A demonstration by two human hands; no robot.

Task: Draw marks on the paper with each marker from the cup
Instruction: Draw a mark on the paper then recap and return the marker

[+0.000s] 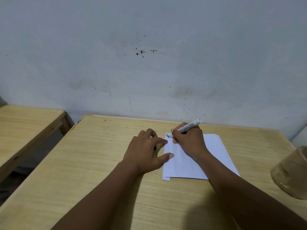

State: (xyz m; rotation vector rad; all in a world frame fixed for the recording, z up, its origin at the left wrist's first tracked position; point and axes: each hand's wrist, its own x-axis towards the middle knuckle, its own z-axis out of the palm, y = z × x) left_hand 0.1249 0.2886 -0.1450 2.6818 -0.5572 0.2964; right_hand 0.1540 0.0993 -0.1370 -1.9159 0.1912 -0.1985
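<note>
while my left hand lies open, fingers pinning the paper's left edge to the worktop, my right hand grips the marker, tip marking the far-left corner; next, i judge, swap markers at the cup.

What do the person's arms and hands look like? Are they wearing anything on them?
Both arms are bare from the bottom edge of the picture to the fingers: no sleeves show. The left hand and right hand wear no gloves, and I see no watch, bracelet or ring. The left thumbnail is short and pale.
</note>
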